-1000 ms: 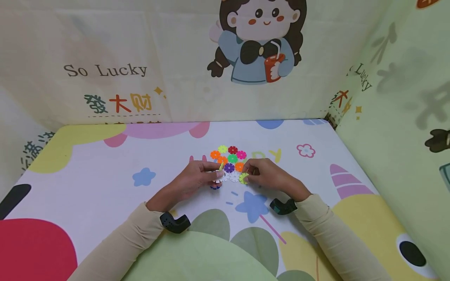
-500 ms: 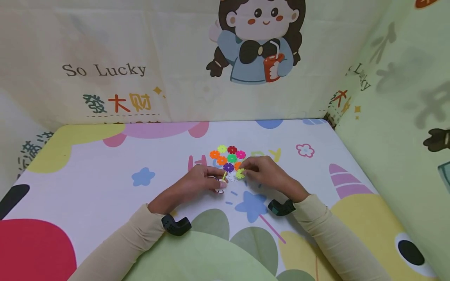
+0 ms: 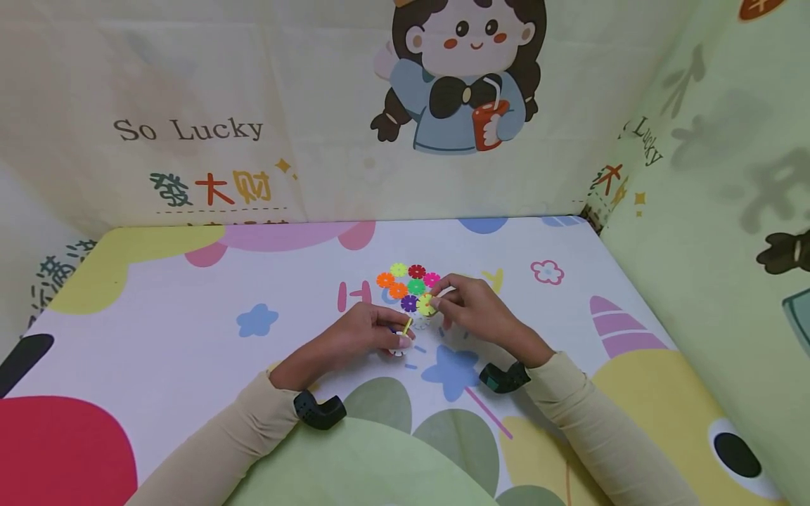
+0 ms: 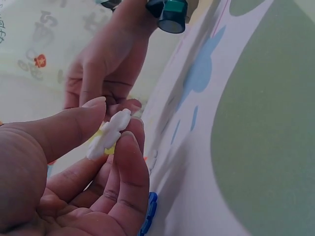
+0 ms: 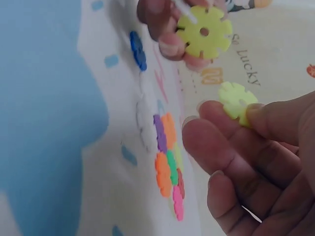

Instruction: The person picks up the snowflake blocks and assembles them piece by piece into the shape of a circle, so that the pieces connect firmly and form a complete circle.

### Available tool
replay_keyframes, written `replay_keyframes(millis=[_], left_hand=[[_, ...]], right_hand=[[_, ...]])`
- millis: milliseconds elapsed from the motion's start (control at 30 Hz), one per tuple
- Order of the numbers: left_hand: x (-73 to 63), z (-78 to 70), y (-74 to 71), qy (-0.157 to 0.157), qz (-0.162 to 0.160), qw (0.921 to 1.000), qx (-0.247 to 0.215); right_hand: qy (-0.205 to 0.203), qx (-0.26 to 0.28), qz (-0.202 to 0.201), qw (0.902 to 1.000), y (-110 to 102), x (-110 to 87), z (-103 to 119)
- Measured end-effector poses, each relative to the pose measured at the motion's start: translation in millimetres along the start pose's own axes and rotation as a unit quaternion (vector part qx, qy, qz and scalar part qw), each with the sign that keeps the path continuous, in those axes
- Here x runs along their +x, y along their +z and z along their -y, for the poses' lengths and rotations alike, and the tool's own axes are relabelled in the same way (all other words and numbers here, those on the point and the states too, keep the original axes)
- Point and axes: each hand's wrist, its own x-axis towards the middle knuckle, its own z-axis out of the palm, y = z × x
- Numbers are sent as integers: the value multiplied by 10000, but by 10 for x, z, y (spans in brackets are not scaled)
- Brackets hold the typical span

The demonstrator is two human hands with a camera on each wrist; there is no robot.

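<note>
Over the surface [image 3: 190, 337], the left hand [image 3: 354, 334] pinches white and yellow discs [image 5: 209, 42], the right hand [image 3: 474, 306] another yellow disc [image 5: 235, 97].

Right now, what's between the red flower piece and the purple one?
The green piece lies between the red piece and the purple piece, in the head view.
</note>
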Motion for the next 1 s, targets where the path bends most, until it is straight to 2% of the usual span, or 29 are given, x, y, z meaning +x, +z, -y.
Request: replay_keyframes(millis=[133,333,533,733,833,1000], left_hand=[[-6,-8,4,12,-38,10000,36],[-4,-13,8,39,-35,9998,165],[-19,-24,14,195,-29,9987,478],[-33,-37,23,200,-226,9978,584],[-35,-40,19,252,-219,9975,621],[-35,-35,12,378,-99,9968,694]], right_hand=[[-40,400,-10,9992,8,-19,46],[-87,689,115,9975,42,-44,100],[-138,724,181,9971,66,-49,112],[-351,531,-161,9978,82,-42,92],[-313,563,-229,9977,83,-34,85],[-184,719,-106,9972,77,-30,82]])
